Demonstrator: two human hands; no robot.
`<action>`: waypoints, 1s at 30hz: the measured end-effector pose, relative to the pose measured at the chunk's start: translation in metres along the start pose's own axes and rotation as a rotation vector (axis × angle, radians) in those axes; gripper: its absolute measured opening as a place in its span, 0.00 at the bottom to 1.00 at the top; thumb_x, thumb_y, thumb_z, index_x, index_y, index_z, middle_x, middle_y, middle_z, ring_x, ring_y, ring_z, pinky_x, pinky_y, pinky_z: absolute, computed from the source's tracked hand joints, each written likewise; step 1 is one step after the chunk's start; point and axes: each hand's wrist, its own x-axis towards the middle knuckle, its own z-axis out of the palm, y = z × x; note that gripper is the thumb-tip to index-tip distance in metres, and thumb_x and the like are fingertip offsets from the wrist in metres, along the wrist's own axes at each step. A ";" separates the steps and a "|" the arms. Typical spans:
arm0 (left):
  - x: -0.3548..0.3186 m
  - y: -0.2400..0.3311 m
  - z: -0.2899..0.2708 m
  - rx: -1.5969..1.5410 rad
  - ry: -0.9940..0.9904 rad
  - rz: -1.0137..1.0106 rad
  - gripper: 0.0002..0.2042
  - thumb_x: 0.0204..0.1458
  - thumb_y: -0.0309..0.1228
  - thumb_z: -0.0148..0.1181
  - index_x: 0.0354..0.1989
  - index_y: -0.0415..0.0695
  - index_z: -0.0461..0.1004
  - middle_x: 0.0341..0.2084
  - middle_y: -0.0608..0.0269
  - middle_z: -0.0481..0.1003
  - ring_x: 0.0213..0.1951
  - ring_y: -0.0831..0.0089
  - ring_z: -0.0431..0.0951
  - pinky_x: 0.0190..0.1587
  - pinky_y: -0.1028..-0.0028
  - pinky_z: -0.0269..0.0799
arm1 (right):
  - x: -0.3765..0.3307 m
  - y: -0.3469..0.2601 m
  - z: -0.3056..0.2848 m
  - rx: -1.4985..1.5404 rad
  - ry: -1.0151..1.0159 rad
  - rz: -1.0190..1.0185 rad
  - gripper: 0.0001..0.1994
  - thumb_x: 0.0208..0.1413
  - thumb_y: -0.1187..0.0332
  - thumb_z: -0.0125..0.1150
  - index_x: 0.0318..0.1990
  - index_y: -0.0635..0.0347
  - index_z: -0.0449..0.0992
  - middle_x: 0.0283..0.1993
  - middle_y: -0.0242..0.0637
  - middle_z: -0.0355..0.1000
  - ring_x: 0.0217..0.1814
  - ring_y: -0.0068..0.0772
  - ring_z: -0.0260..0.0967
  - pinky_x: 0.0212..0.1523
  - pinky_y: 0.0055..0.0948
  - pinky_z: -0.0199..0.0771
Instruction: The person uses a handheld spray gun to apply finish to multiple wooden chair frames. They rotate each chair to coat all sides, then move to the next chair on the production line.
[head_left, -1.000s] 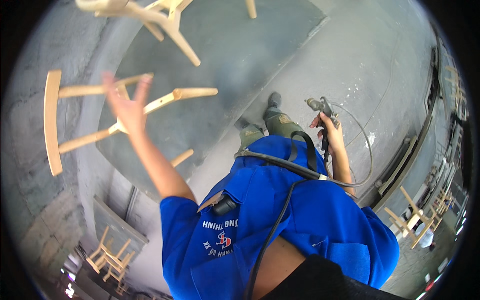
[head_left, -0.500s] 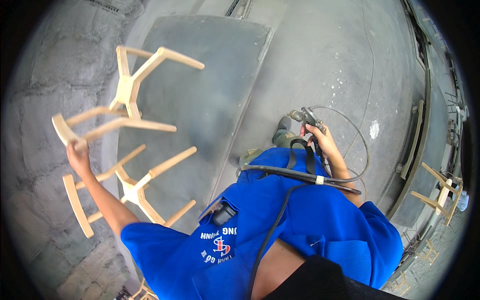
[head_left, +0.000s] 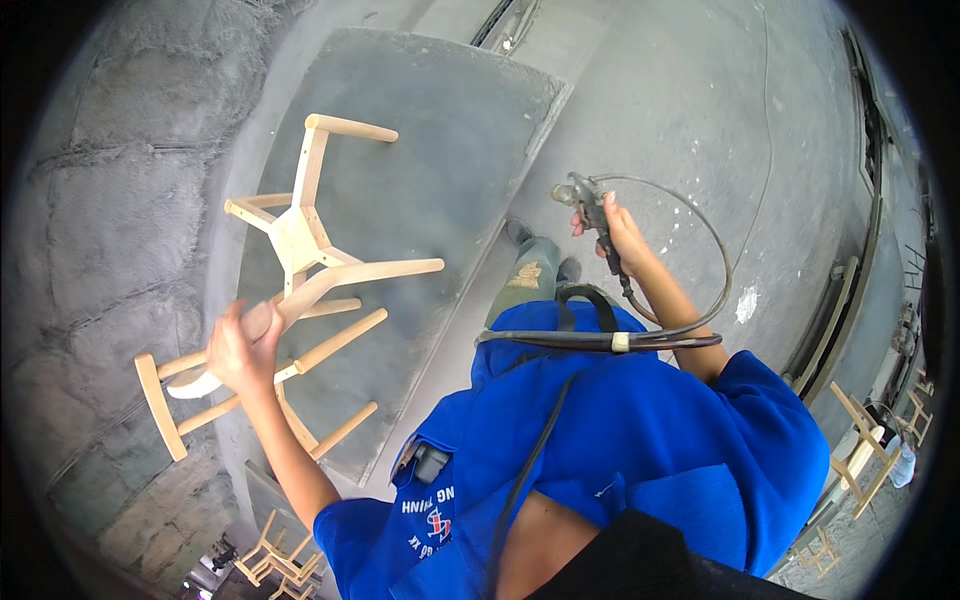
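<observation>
Centrally left, a pale wooden seatless chair frame [head_left: 297, 240] is showing smooth, rounded legs branching from a cross-shaped joint, over a dark grey flat panel [head_left: 450, 130]. The left hand [head_left: 243, 345] is curling its fingers around the frame's curved rail. The right hand [head_left: 625, 238] is wrapping its fingers around the handle of a grey metal spray gun [head_left: 588, 200], whose nozzle is pointing leftward; trigger pressure cannot be told. From the gun, a thin dark hose [head_left: 725, 255] is looping past the right forearm. Just below the held frame, a second pale wooden chair frame [head_left: 312, 358] is overlapping it in view; contact cannot be told. Farther out, a grey block wall [head_left: 130, 210] is bounding the left side, while more pale frames are standing at lower left [head_left: 280, 560] and right [head_left: 865, 455]. The blue cloth shirt [head_left: 640, 430] is bearing inverted white lettering and a red-and-white emblem [head_left: 438, 523].
</observation>
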 end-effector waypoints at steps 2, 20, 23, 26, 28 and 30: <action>0.041 0.027 0.014 0.089 0.023 -0.003 0.18 0.42 0.42 0.75 0.40 0.50 0.78 0.25 0.64 0.76 0.25 0.64 0.78 0.28 0.67 0.74 | 0.012 -0.011 0.009 -0.092 -0.030 -0.105 0.38 0.69 0.35 0.28 0.44 0.62 0.77 0.35 0.36 0.76 0.29 0.19 0.71 0.19 0.19 0.63; 0.214 0.077 0.103 -0.077 0.394 -0.297 0.18 0.44 0.45 0.75 0.44 0.57 0.82 0.45 0.74 0.82 0.51 0.67 0.79 0.62 0.59 0.59 | 0.083 -0.115 -0.046 0.013 0.414 -0.179 0.43 0.66 0.31 0.23 0.45 0.64 0.76 0.30 0.37 0.75 0.28 0.27 0.75 0.15 0.21 0.61; 0.154 0.046 0.086 0.239 -0.025 -0.569 0.29 0.35 0.60 0.75 0.40 0.51 0.83 0.37 0.67 0.83 0.43 0.67 0.81 0.64 0.55 0.59 | 0.107 -0.110 -0.060 -0.006 0.441 -0.076 0.42 0.67 0.32 0.24 0.45 0.65 0.76 0.30 0.38 0.76 0.28 0.28 0.75 0.16 0.21 0.62; 0.131 0.028 0.087 0.233 0.002 -0.545 0.29 0.26 0.61 0.78 0.27 0.49 0.82 0.23 0.66 0.80 0.29 0.63 0.79 0.45 0.63 0.72 | 0.139 -0.114 -0.079 -0.060 0.355 -0.009 0.40 0.68 0.34 0.27 0.43 0.64 0.77 0.30 0.37 0.76 0.28 0.26 0.75 0.17 0.23 0.64; 0.131 0.037 0.084 0.250 0.033 -0.513 0.29 0.23 0.61 0.79 0.24 0.48 0.80 0.20 0.66 0.78 0.25 0.63 0.77 0.38 0.64 0.73 | 0.170 -0.122 -0.091 -0.067 0.263 0.009 0.38 0.69 0.35 0.29 0.39 0.63 0.77 0.29 0.35 0.75 0.27 0.25 0.74 0.17 0.23 0.63; 0.149 0.057 0.081 0.264 0.056 -0.483 0.30 0.21 0.61 0.80 0.21 0.47 0.79 0.18 0.65 0.76 0.21 0.63 0.75 0.32 0.64 0.71 | 0.204 -0.139 -0.098 -0.053 0.202 0.018 0.38 0.69 0.35 0.29 0.37 0.62 0.77 0.28 0.35 0.75 0.27 0.24 0.74 0.17 0.23 0.62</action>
